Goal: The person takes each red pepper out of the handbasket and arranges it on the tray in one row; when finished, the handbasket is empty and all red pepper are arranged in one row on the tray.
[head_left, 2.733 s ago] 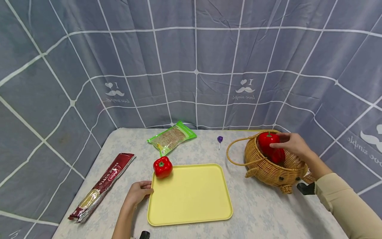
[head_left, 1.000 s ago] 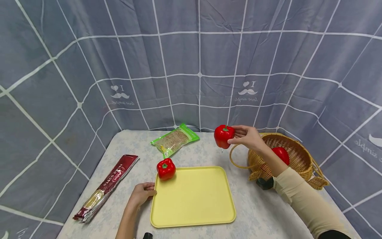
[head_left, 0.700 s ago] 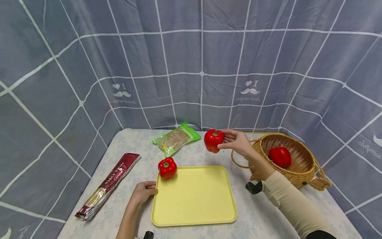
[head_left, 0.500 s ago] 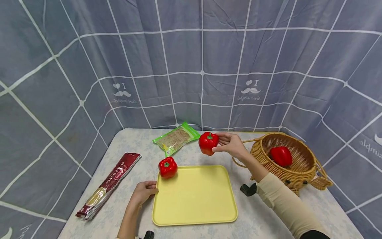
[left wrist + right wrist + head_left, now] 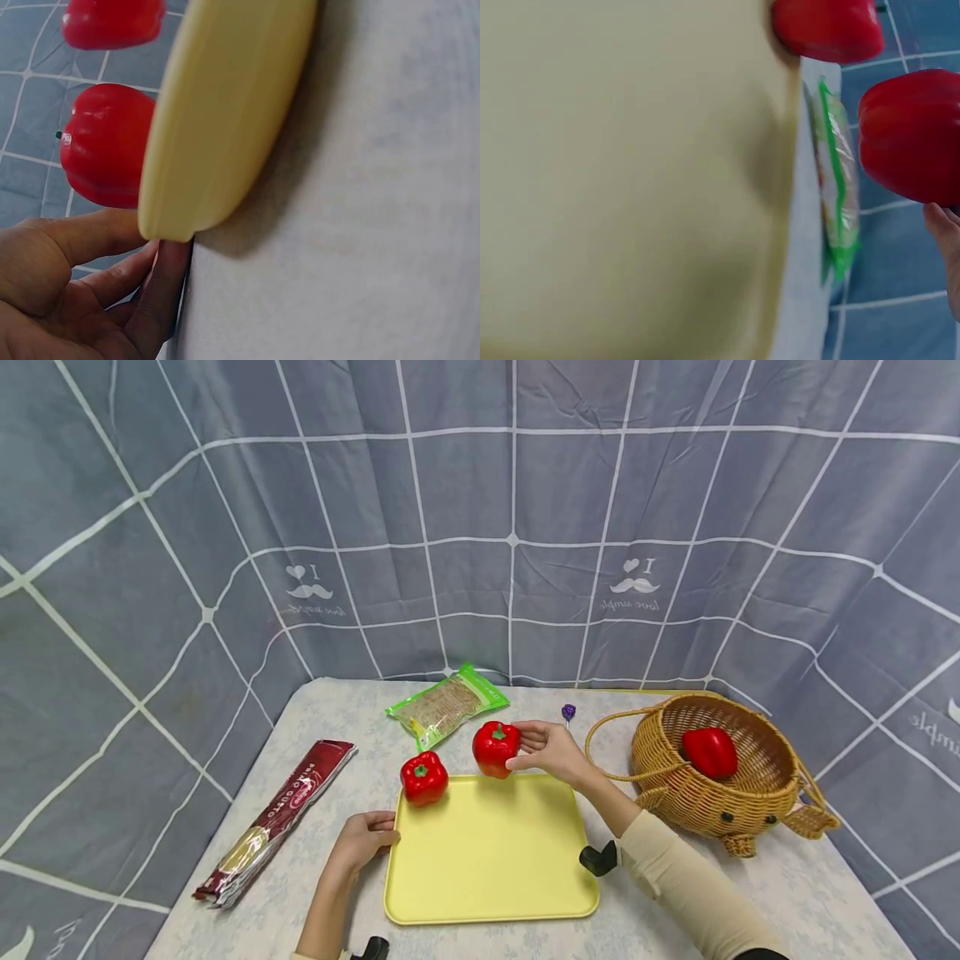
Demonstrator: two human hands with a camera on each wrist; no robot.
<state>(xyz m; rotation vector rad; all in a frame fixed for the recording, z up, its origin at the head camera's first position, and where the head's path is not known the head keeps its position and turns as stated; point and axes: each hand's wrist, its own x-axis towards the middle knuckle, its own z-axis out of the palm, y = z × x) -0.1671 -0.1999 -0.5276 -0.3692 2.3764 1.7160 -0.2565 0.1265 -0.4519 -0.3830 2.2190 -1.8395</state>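
A red bell pepper (image 5: 496,749) is pinched between the thumb and fingers of my right hand (image 5: 551,752), above the far edge of the yellow tray (image 5: 491,860). In the right wrist view this pepper (image 5: 915,139) hangs over the tray's edge, clear of its surface. Another red bell pepper (image 5: 424,779) sits on the tray's far left corner. My left hand (image 5: 362,841) grips the tray's left rim; in the left wrist view the thumb lies at the rim's top and the fingers (image 5: 161,292) sit under it.
A wicker basket (image 5: 675,793) with one red bell pepper (image 5: 709,752) inside stands at the right, its handle (image 5: 592,735) towards the tray. Behind lie a green-edged food packet (image 5: 450,703) and a purple lollipop (image 5: 568,712). A long dark-red pasta packet (image 5: 273,822) lies left.
My right hand has lifted a bell pepper out of the basket and carried it left and down to the tray's far edge. The left hand has stayed at the tray rim.
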